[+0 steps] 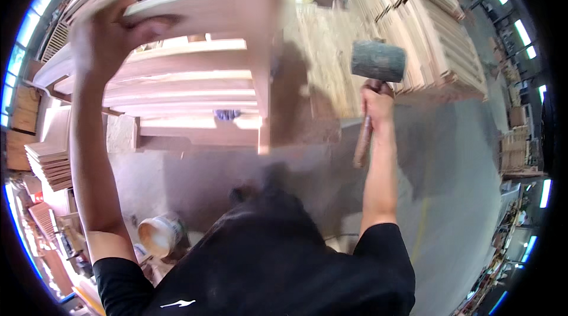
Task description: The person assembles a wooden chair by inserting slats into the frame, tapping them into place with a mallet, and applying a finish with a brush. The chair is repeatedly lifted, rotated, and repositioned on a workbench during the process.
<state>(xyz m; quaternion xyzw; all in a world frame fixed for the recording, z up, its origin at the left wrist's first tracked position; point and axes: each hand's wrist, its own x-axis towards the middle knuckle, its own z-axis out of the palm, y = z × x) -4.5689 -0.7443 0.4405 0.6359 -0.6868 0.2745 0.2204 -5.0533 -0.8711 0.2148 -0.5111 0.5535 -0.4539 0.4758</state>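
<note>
No lettering or number is legible in view; a small, slanted white mark [179,303], carrying no readable characters, stands out near the lower edge of the black shirt [284,257] worn by the person at work.

Ahead on the left, a wooden frame [189,66] with the left hand [103,35] on its top rail; right of it, a mallet [378,61] in the right hand [377,103]. Beyond, farther right: stacked slatted panels [420,32]. Near left: a bucket [176,234].
</note>
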